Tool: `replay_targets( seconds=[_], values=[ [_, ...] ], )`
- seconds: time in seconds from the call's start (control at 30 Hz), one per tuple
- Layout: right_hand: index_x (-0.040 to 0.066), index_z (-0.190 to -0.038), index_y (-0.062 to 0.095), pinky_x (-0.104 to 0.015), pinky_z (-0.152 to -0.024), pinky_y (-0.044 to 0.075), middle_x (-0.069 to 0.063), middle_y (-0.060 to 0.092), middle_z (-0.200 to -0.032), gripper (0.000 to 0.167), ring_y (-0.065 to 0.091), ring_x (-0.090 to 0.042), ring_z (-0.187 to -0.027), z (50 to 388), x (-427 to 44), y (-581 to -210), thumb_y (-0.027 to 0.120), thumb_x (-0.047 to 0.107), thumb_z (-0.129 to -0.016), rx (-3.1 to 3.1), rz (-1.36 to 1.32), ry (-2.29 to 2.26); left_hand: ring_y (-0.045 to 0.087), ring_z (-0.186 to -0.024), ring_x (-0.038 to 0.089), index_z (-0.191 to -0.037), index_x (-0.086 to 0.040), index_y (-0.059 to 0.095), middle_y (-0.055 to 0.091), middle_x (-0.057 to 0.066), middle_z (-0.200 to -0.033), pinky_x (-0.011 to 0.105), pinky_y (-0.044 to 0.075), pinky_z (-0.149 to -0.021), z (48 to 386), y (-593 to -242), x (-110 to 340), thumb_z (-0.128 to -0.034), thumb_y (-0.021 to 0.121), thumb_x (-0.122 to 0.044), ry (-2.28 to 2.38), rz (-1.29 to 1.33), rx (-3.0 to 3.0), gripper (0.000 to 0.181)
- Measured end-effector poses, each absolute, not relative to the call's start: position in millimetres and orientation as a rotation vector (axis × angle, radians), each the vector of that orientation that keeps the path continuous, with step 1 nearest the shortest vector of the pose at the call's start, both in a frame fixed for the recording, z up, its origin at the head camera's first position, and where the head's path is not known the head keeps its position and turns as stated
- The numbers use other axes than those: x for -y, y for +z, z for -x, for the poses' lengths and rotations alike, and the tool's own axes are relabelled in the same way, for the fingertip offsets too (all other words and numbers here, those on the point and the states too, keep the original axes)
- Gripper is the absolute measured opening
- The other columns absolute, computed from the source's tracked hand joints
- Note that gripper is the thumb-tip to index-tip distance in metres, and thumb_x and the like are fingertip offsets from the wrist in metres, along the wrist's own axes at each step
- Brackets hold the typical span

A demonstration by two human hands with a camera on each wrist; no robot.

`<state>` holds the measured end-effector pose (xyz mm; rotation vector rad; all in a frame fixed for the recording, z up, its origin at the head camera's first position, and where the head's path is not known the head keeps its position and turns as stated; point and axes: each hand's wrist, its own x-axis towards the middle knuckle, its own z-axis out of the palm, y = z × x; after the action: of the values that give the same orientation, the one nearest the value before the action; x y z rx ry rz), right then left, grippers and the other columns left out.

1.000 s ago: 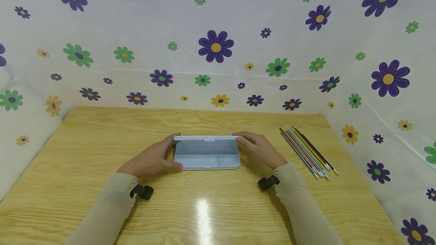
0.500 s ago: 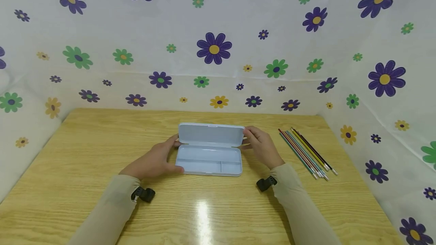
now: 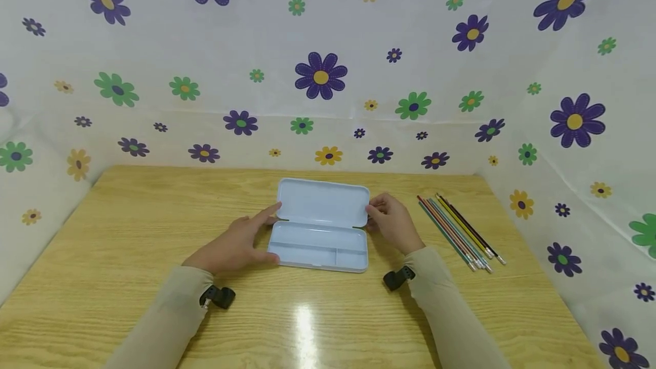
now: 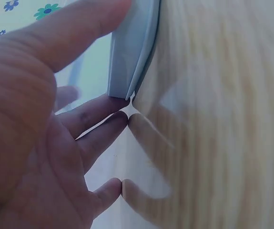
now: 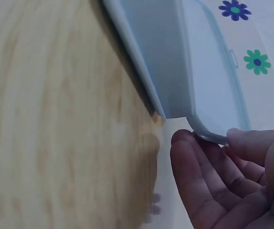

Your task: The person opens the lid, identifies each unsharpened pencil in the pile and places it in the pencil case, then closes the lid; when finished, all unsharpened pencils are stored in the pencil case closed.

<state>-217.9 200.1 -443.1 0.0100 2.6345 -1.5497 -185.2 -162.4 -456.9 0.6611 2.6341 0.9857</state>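
The pencil case (image 3: pixel 304 233) is positioned slightly right of midway between the left and right edges of the table (image 3: pixel 154 215), toward the far edge. Its base rests on the tabletop; the light blue lid (image 3: pixel 323 203) is hinged along the base's far side and stands raised, tilted back, inner face toward the wearer. The base is divided into one long compartment at the far side and two at the near side, the left one longer than the right. The left hand (image 3: pixel 233 246) is spread at the left end of the case, fingers extended: the thumb touches the base at its near left corner and the index finger reaches the lower left part of the lid. In the left wrist view, two other fingertips meet their reflections on the glossy tabletop. The right hand (image 3: pixel 394 224) pinches the lid at its right edge, thumb against the inner side and bent fingers behind. A group of pencils (image 3: pixel 456 233) lies near the table's right edge, apart from the right hand, eraser ends directed toward the near right corner. Both wrists carry a black strap (image 3: pixel 222 297) over pale sleeves (image 3: pixel 159 315). A flower-print cloth (image 3: pixel 256 27) hangs beyond the table's far edge.
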Motion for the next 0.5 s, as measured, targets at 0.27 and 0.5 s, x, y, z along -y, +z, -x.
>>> replay_targets(
  seconds=[0.27,0.5],
  values=[
    [0.004,-0.121,0.069,-0.034,-0.078,0.061,-0.011,0.071,-0.099,0.021,0.069,-0.022,-0.085,214.2,-199.7,-442.7,0.061,0.014,-0.105,-2.745,0.049,-1.321,0.041,-0.146,0.039,-0.156,-0.017,0.045,0.047,0.01,-0.158,0.059,0.033,-0.119,182.8,-457.1,158.5,-0.0806,0.086,-0.051,0.967,-0.611,-2.658,0.092],
    [0.005,-0.121,0.07,-0.03,-0.073,0.057,-0.008,0.071,-0.1,0.023,0.064,-0.02,-0.084,214.3,-198.2,-440.1,0.06,0.018,-0.106,-2.798,0.067,-1.213,0.04,-0.147,0.04,-0.157,-0.02,0.046,0.047,0.01,-0.158,0.06,0.032,-0.12,184.1,-456.0,157.1,-0.0824,0.084,-0.054,0.958,-0.603,-2.671,0.09]
  ],
)
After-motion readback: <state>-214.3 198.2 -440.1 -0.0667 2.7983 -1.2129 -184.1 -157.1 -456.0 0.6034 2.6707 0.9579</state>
